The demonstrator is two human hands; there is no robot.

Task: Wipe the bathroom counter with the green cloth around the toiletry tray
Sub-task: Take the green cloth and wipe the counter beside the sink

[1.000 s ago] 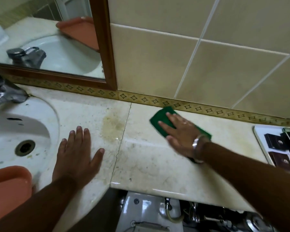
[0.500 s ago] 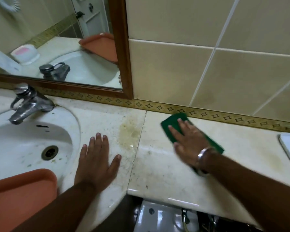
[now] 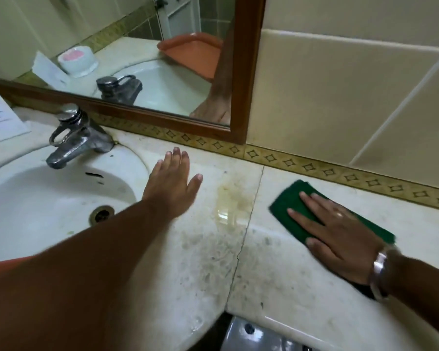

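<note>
Green cloth (image 3: 287, 206) pressed flat under my open right hand (image 3: 340, 234), left hand (image 3: 171, 184) spread on counter (image 3: 276, 279); yellow stain (image 3: 232, 201) unwiped, tray unseen.

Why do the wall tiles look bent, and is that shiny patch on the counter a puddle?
Head view: the wide-angle lens bows straight lines, so the tile joints and patterned border curve. The bright patch beside the yellowish stain looks like glare on a wet spot, though that is uncertain. The right hand on the green cloth is slightly blurred.
</note>
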